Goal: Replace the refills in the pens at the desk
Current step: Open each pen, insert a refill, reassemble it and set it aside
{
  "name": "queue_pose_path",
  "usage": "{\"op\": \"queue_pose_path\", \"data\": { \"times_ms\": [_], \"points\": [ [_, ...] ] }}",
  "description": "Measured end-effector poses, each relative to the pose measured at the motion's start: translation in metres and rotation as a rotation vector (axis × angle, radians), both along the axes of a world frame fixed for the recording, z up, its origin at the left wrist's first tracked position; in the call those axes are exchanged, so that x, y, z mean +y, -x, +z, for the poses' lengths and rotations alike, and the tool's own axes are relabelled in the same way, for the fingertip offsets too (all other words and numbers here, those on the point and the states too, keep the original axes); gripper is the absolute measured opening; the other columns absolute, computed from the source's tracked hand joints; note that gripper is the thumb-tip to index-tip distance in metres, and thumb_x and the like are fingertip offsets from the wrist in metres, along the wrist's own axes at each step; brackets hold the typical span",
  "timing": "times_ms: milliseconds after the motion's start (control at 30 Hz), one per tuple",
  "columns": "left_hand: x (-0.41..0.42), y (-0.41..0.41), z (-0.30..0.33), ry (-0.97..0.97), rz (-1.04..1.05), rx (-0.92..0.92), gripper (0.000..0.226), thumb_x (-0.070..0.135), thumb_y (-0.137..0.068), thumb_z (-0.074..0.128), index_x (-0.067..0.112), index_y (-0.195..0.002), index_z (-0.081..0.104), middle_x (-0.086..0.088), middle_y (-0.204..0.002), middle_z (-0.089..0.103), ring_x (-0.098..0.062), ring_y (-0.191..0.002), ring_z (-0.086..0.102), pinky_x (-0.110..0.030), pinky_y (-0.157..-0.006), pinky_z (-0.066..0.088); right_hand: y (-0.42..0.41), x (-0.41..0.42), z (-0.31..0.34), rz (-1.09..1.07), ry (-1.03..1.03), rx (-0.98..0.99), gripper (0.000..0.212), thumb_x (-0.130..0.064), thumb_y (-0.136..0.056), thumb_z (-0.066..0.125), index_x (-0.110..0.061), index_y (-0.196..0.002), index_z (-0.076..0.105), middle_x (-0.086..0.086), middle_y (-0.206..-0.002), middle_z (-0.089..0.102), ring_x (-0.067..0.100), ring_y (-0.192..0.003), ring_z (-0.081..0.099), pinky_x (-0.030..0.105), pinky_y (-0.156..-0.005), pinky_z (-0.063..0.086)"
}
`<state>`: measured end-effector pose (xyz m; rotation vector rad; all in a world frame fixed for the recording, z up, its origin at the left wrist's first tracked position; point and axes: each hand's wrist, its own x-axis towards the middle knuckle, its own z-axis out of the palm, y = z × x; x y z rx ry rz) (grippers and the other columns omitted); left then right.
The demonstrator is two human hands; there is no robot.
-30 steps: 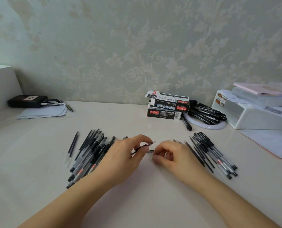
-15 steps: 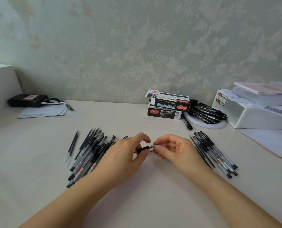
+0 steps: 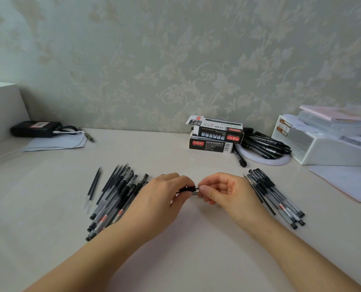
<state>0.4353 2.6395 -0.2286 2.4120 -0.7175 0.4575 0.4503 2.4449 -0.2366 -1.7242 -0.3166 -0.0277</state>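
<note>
Both my hands meet mid-desk point(image 3: 196, 260), my left hand point(image 3: 164, 199) gripping the pen point(image 3: 188, 189) by its black barrel and my right hand point(image 3: 226, 192) pinching its silver tip, between two pen piles.

Two bare forearms, no sleeves, no jewellery

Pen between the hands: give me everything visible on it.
The pen is mostly hidden. Only a short stretch shows: a black grip section ending in a silvery tip piece. It lies roughly level, just above the desk, between the two pen piles. The left hand grips the black part; the right hand pinches the silvery end. Barrel and cap cannot be seen.
</note>
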Motion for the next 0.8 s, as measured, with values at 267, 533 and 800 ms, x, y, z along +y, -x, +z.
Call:
{"op": "queue_pose_path", "data": {
  "times_ms": [267, 533, 800],
  "points": [
    [-0.0003, 0.0014, 0.0009, 0.023, -0.01, -0.025, 0.014, 0.027, -0.095, 0.058, 0.029, -0.104, 0.069, 0.01, -0.084, 0.061, -0.011, -0.073, 0.057, -0.037, -0.066, 0.048, -0.0009, -0.0015, -0.0002, 0.012, 0.092, -0.053, 0.006, -0.015, -0.088, 0.071, -0.018, -0.082, 0.071, 0.001, -0.07, 0.072, 0.004, -0.064, 0.061, 0.015, -0.063, 0.047],
    [-0.0022, 0.004, 0.0011, -0.052, 0.017, 0.042, 0.019, 0.029, -0.1, 0.045, 0.027, -0.104, 0.064, 0.012, -0.083, 0.059, -0.007, -0.075, 0.052, -0.035, -0.068, 0.046, 0.0, 0.0003, -0.0006, -0.012, 0.128, -0.046, 0.014, -0.024, -0.091, 0.068, -0.015, -0.08, 0.069, -0.003, -0.064, 0.069, 0.003, -0.059, 0.057, 0.013, -0.06, 0.045],
    [-0.0007, 0.0009, 0.0009, -0.054, 0.021, 0.09, 0.024, 0.027, -0.101, 0.04, 0.024, -0.086, 0.058, 0.011, -0.072, 0.056, -0.004, -0.067, 0.048, -0.031, -0.061, 0.042, -0.0008, -0.0002, 0.0006, 0.026, 0.005, -0.079, 0.014, -0.004, -0.082, 0.076, -0.017, -0.086, 0.074, 0.006, -0.082, 0.075, 0.017, -0.077, 0.071, 0.02, -0.072, 0.054]
  ]
}}
